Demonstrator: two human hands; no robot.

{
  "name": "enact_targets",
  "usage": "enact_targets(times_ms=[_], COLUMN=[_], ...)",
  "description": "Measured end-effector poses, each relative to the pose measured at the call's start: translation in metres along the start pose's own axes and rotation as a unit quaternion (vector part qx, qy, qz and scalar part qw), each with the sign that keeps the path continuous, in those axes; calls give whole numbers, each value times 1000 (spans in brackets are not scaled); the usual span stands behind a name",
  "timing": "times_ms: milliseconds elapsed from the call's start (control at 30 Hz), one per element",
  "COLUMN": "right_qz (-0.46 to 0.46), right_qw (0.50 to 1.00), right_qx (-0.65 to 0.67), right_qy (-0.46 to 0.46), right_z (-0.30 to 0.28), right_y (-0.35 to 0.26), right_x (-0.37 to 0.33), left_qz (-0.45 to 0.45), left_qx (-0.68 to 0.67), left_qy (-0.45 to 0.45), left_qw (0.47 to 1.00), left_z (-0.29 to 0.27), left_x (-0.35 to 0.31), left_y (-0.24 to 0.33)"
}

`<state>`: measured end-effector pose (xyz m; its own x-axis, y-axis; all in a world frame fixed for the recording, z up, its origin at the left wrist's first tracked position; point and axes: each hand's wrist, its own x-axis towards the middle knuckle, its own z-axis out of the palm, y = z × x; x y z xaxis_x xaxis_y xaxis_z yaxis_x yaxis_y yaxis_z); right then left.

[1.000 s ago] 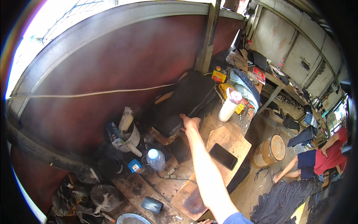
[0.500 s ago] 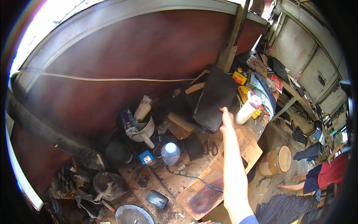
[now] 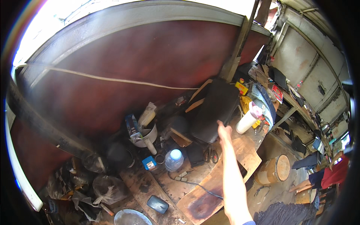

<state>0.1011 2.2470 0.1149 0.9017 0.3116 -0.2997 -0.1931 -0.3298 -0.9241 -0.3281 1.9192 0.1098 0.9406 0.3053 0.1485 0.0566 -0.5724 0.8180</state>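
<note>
A stack of black sheets or a thick black panel (image 3: 215,108) leans at the back of the workbench, against the red wall. My right hand (image 3: 225,133) reaches to its lower right edge, the thumb side against the dark surface and the fingers closed at the edge; the far fingers are hidden. Strips of brown cardboard (image 3: 200,92) stick out behind the panel's left side. To the right of my hand stands a white bottle with a pink lid (image 3: 248,118). Black-handled scissors (image 3: 210,155) lie just below the panel. My left hand is outside the picture.
A brown board (image 3: 206,198) with a dark cord (image 3: 202,187) lies on the bench. Left of it are a clear blue-capped bottle (image 3: 174,160), a blue box (image 3: 149,163), a dark rounded block (image 3: 158,204) and a basin (image 3: 132,217). A drum (image 3: 272,169) stands right; another person (image 3: 330,172) is beyond.
The view has tilted, so the scene sits lower. My right hand and the black panel have shifted slightly left and nearer, and the panel's cardboard strips show more.
</note>
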Motion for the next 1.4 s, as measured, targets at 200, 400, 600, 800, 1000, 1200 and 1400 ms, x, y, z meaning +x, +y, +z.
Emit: enact_targets(times_ms=[200,400,600,800,1000,1200,1400], right_qz=[-22,-255,-201,-44,64,-61,-96], right_qw=[961,960,954,885,876,893,920], right_qx=[-273,-111,-220,-435,-464,-418,-357], right_qy=[47,45,29,161,113,157,-129], right_z=[14,-32,-233,-450,-526,-530,-605], right_y=[-13,28,147,241,313,330,340], right_x=[-44,-153,-330,-462,-504,-504,-502], left_qz=[-10,26,20,18,32,-69,-260], left_qx=[24,64,85,101,180,224,410], left_qy=[3,-29,-36,-14,7,89,98], left_qw=[1000,997,996,995,983,968,869], left_z=[1,15,25,31,44,151,253], left_x=[2,4,1,0,-3,-4,16], left_y=[6,-1,-1,3,31,105,155])
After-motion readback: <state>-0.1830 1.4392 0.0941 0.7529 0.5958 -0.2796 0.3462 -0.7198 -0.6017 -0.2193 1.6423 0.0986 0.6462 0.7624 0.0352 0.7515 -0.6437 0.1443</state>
